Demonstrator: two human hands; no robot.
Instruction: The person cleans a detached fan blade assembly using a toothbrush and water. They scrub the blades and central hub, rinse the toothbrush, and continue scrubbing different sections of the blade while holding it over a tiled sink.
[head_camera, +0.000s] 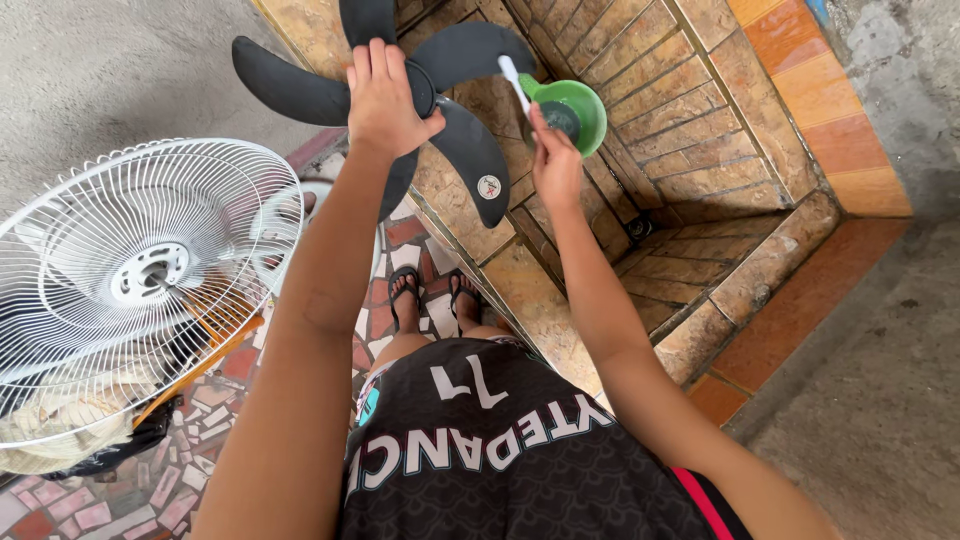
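My left hand (385, 100) grips the black fan blade (455, 120) at its hub; my right hand (555, 160) pinches a toothbrush (515, 85) against it, beside a green dipper (575, 110).

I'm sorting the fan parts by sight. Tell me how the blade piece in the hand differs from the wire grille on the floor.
The fan blade piece is dark and solid, with broad curved blades; the wire grille is white, an open mesh of thin wires. The left hand holds the blade piece up over the tiled basin; the grille rests at floor level, untouched. Both are round with a central hub.
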